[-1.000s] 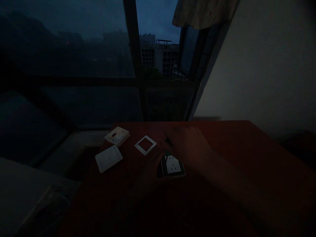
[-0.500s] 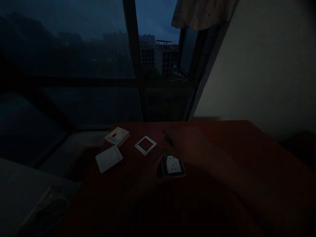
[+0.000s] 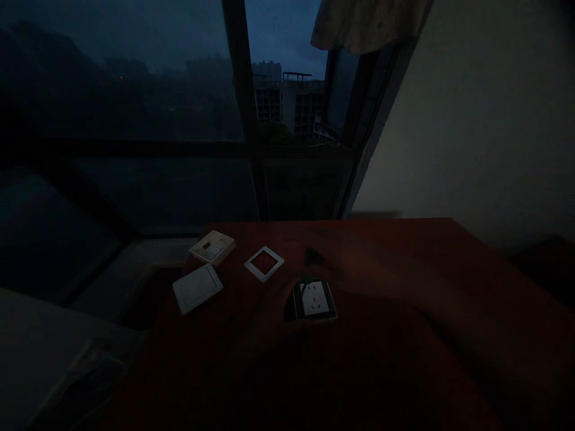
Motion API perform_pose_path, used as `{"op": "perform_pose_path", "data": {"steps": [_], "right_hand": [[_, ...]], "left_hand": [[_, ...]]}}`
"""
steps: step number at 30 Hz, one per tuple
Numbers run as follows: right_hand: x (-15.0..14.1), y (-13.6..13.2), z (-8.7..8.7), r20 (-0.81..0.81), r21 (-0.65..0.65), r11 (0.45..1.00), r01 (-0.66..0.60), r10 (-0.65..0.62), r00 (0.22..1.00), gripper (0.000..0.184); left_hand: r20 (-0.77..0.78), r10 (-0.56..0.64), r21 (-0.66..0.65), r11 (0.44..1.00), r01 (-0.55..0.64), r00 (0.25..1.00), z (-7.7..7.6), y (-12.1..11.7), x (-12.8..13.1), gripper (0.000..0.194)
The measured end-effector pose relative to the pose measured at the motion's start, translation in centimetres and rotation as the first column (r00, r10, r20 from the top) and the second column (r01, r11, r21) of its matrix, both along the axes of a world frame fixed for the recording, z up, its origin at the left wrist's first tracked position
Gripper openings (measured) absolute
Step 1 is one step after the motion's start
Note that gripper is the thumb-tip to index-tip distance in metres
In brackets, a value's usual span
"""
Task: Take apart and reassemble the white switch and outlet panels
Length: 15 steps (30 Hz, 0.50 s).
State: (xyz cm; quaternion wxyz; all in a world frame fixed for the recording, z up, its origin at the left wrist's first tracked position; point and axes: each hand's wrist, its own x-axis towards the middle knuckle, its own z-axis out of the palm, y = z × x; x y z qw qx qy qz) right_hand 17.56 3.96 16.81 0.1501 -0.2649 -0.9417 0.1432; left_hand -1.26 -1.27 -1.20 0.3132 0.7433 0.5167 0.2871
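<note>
A wall socket (image 3: 315, 299) with a white centre and dark surround lies on the reddish-brown table. My left hand (image 3: 272, 308) grips it from the left, with the thumb along the near edge and the fingers at the far-left corner. Above its far edge is my right hand (image 3: 345, 254), slightly blurred, closed around a small screwdriver (image 3: 306, 279). The tool shows a green part and a thin dark shaft reaching over the socket's upper-left corner. Its handle is mostly hidden by the fingers, and poor light hides whether the tip touches a screw.
A white square frame (image 3: 251, 270) lies left of the hands. Farther left are a white switch plate (image 3: 197, 288) and an open white back box (image 3: 214, 245). Small dark bits (image 3: 228, 320) lie nearer me. A window (image 3: 251, 149) stands behind the table (image 3: 404, 239).
My right hand has shifted slightly and its fingers have changed position around the screwdriver, showing more of the green part. My left hand and the socket have stayed almost still.
</note>
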Motion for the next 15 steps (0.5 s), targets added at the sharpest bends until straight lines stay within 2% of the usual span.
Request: {"op": "perform_pose_path", "data": {"steps": [2,5,7,8,10,12,15], "right_hand": [[0.1,-0.1,0.0,0.034,0.003,0.999,0.040,-0.041,0.999,0.039],[-0.4,-0.1,-0.1,0.169,0.113,0.962,0.248,-0.264,0.950,0.026],[-0.8,-0.1,-0.2,0.245,0.208,0.916,0.344,-0.389,0.888,0.033],[-0.9,-0.1,-0.2,0.262,0.230,0.908,0.350,-0.405,0.876,0.035],[-0.8,0.1,-0.1,0.240,0.194,0.931,0.308,-0.350,0.906,0.031],[-0.3,0.5,0.0,0.150,0.081,0.974,0.210,-0.220,0.964,0.022],[0.7,1.0,0.1,0.003,-0.103,0.994,0.040,-0.039,0.999,0.034]], "left_hand": [[0.007,-0.003,-0.002,1.000,0.003,1.000,-0.1,0.0,0.0,0.079],[0.010,-0.008,-0.008,1.000,0.008,1.000,-0.2,0.1,0.0,0.081],[0.009,-0.007,-0.012,1.000,0.007,1.000,-0.3,0.2,-0.1,0.081],[0.008,-0.004,-0.013,1.000,0.004,1.000,-0.3,0.2,-0.1,0.080],[0.006,-0.002,-0.017,1.000,0.002,1.000,-0.4,0.2,-0.2,0.080],[0.006,-0.004,-0.018,1.000,0.004,1.000,-0.4,0.2,-0.2,0.080],[0.007,-0.005,-0.013,1.000,0.005,1.000,-0.4,0.2,-0.2,0.080]]}}
